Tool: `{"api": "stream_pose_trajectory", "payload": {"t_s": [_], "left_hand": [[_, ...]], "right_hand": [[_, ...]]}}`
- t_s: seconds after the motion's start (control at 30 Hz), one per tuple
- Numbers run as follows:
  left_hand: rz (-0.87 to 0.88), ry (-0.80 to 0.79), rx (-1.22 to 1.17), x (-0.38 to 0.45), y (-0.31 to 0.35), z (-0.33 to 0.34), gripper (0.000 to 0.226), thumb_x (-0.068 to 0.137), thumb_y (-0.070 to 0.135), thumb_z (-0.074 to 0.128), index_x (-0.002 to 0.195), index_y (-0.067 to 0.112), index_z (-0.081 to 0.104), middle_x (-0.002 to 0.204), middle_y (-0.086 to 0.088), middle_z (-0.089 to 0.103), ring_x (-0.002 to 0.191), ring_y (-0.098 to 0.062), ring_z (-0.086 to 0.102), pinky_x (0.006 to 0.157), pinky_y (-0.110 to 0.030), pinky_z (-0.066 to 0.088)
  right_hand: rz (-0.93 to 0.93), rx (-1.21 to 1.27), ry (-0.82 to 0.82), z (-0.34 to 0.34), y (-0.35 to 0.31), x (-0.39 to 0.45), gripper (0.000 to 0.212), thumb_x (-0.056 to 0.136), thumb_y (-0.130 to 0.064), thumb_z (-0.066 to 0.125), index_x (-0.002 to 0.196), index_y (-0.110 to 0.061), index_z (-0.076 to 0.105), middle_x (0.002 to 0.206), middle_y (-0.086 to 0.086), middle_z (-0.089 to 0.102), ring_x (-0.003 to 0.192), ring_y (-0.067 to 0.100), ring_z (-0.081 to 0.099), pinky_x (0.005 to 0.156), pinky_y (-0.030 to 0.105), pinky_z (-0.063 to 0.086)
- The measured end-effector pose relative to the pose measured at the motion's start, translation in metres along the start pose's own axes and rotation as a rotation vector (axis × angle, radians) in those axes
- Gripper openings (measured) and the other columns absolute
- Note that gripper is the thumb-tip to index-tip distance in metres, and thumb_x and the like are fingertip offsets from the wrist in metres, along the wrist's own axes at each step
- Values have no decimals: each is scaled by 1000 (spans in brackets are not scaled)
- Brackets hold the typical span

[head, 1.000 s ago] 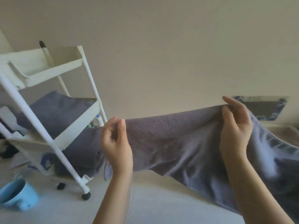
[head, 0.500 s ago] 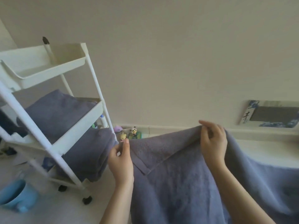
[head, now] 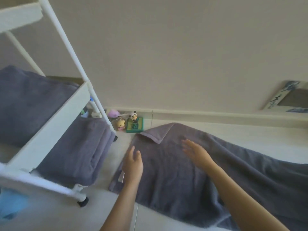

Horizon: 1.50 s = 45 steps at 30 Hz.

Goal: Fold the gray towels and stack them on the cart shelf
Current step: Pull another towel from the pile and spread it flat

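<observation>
Half a second ago both hands pinched the top edge of the gray towel (head: 191,172) in the air; now it lies spread on the pale floor (head: 50,217), and the fingers have let go. Its far corner is turned back in a small flap, and its right part runs off toward the edge of the view. The left hand (head: 133,162) lies flat on the towel near its left edge, fingers straight and together, gripping nothing. The right hand (head: 195,150) is over the middle of the towel, fingers stretched out and blurred, holding nothing; whether it touches the cloth I cannot tell.

Just left of the towel stands the white cart (head: 55,124). A folded gray towel (head: 30,100) sits on its middle shelf, and another folded stack (head: 78,150) on the bottom shelf. Behind the cart's leg, by the baseboard, stand small toy figures (head: 131,122). A framed picture (head: 286,97) leans on the wall at right.
</observation>
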State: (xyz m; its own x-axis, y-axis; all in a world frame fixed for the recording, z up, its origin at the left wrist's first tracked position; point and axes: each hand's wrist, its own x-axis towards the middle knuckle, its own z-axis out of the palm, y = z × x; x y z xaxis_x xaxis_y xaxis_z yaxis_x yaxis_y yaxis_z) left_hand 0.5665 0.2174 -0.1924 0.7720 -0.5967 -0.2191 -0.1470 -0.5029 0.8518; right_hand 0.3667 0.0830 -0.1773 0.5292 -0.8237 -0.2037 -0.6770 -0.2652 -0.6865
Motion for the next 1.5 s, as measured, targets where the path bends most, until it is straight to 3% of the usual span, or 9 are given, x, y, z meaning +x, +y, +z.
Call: {"api": "stream_pose_trajectory", "payload": {"t_s": [0.2,0.33,0.53,0.67,0.97,1.1,1.23,1.4,1.5], "left_hand": [[240,-303,667,-13,-47,30,50,100,38,26,146,22,34,157,-4,20,146,-22,12,116,-47,7],[342,-233,896,-24,-60,28,59,87,48,30,125,17,62,132,-11,57,123,-36,52,95,-62,39],[320,-141,922,-53,-79,8,53,84,48,36,112,17,68,120,-11,64,111,-37,57,89,-58,43],[316,-58,904,-73,-94,-3,48,83,47,39,105,16,69,113,-12,64,104,-37,56,86,-52,40],[337,100,822,-94,-98,-19,36,83,40,42,66,14,60,72,-9,56,72,-33,54,74,-41,33],[334,26,580,-83,-87,-9,40,87,39,40,102,14,67,95,-9,66,88,-35,61,78,-43,43],[159,-99,408,-54,-65,7,48,97,36,41,142,20,40,133,-9,54,123,-31,46,101,-45,31],[172,-114,-18,-9,-35,19,62,99,34,39,152,23,8,158,-3,18,143,-22,22,116,-40,23],[207,-59,35,11,-26,19,72,94,53,32,146,40,-16,160,3,4,141,-28,28,108,-49,36]], "right_hand": [[197,-378,-98,36,27,-33,46,99,-39,38,143,-27,37,154,-6,26,142,20,21,112,38,21],[135,-477,-61,57,33,-56,50,99,-44,31,147,-31,26,158,-6,11,146,16,5,116,36,11],[8,-539,-56,81,45,-88,78,82,-62,-6,149,-30,17,158,-6,4,146,17,-3,115,31,-9],[6,-643,-54,93,45,-107,66,97,-56,7,139,-21,44,147,4,41,136,25,36,113,34,2],[-78,-523,231,104,34,-129,44,90,-47,35,100,-17,65,101,6,61,92,32,59,90,37,30],[14,-592,109,112,39,-128,59,97,-53,14,134,-23,49,138,11,50,130,33,44,111,40,13],[74,-661,8,112,43,-128,60,97,-55,10,140,-26,41,142,9,47,135,28,35,113,37,3],[73,-661,-15,112,48,-126,61,97,-56,11,139,-26,44,142,9,46,135,25,30,113,38,6],[61,-666,-21,112,49,-124,61,97,-55,10,140,-26,43,144,8,44,136,24,27,114,38,5]]}}
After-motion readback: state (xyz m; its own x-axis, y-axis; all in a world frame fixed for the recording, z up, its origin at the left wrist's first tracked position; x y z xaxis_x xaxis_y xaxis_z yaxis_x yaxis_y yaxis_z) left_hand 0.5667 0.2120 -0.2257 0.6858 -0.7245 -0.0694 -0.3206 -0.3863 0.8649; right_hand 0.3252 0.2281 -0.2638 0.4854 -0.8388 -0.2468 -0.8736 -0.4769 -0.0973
